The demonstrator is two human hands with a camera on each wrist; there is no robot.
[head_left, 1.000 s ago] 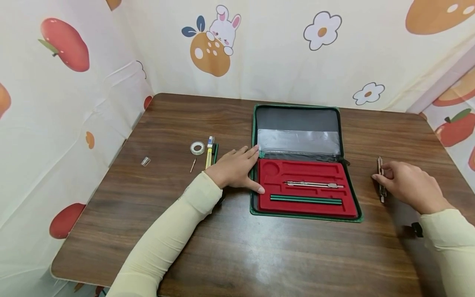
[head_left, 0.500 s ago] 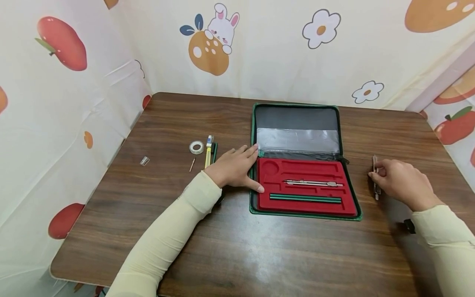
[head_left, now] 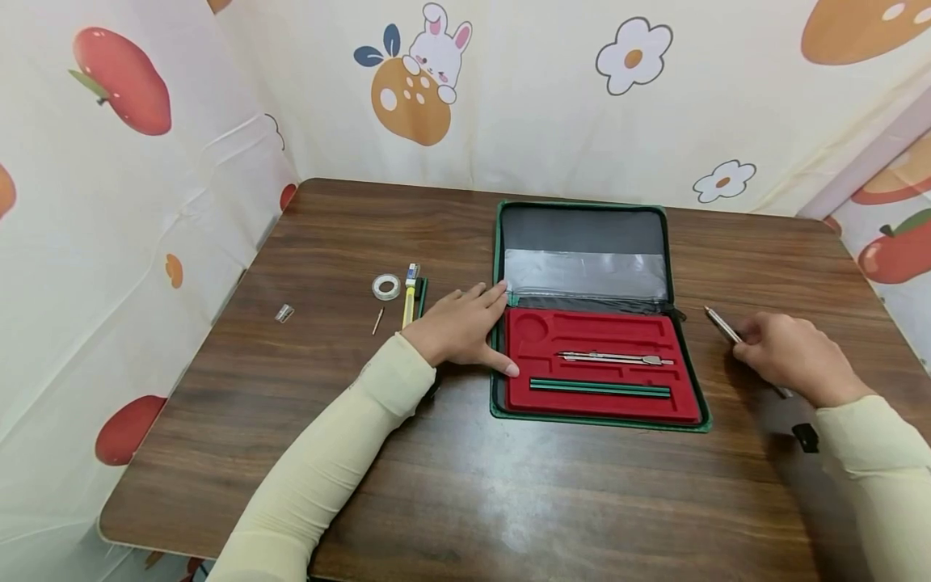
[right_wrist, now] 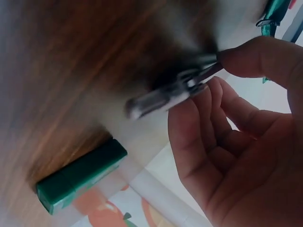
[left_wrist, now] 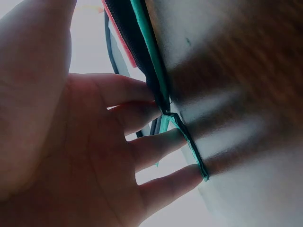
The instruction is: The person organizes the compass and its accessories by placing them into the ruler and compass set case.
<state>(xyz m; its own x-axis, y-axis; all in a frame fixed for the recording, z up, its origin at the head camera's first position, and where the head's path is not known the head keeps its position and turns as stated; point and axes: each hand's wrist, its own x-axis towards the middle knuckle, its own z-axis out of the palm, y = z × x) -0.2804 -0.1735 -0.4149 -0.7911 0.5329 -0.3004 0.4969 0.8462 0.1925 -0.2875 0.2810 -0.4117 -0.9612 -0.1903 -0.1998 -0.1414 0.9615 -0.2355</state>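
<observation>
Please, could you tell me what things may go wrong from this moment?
First, the right hand pinches the metal tool between thumb and fingertips, so it might turn or slip. Second, the tool's narrow end sticks out past the fingers, so it could perhaps scratch the open case if brought against it. Third, the yellow stick lies close to the left hand, which might knock it when moving.

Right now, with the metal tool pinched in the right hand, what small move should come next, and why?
Probably bring the metal tool in the right hand above the red tray: the tray's top long slot looks unfilled, and the left hand touches the open case's left edge.
</observation>
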